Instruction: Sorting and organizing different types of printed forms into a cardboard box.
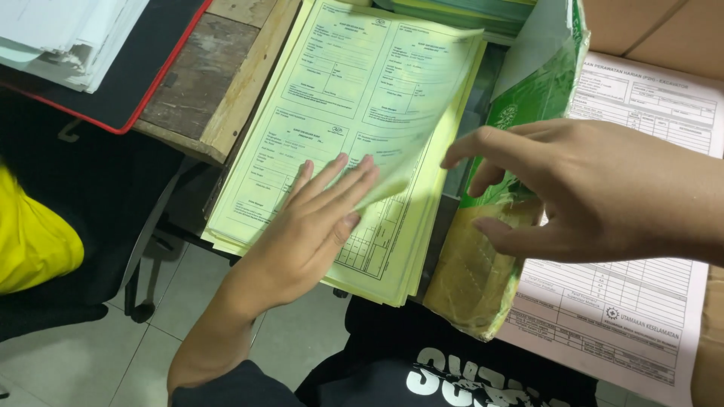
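Grey floor tiles [302,347] showed at the bottom of the frame, below a worn wooden tabletop [219,75] at upper left. Across the centre lay a stack of pale yellow printed forms [302,128], overhanging the table edge. Flat on the stack's lower part rested the left hand [313,226], fingers straight and together, gripping nothing. At right, the right hand [596,192] hovered with fingers spread and loose, its fingertips meeting the lifted, curling top yellow sheet [407,113]. Beneath that hand sat a green paper wrapper [528,98] and pink forms [641,301].
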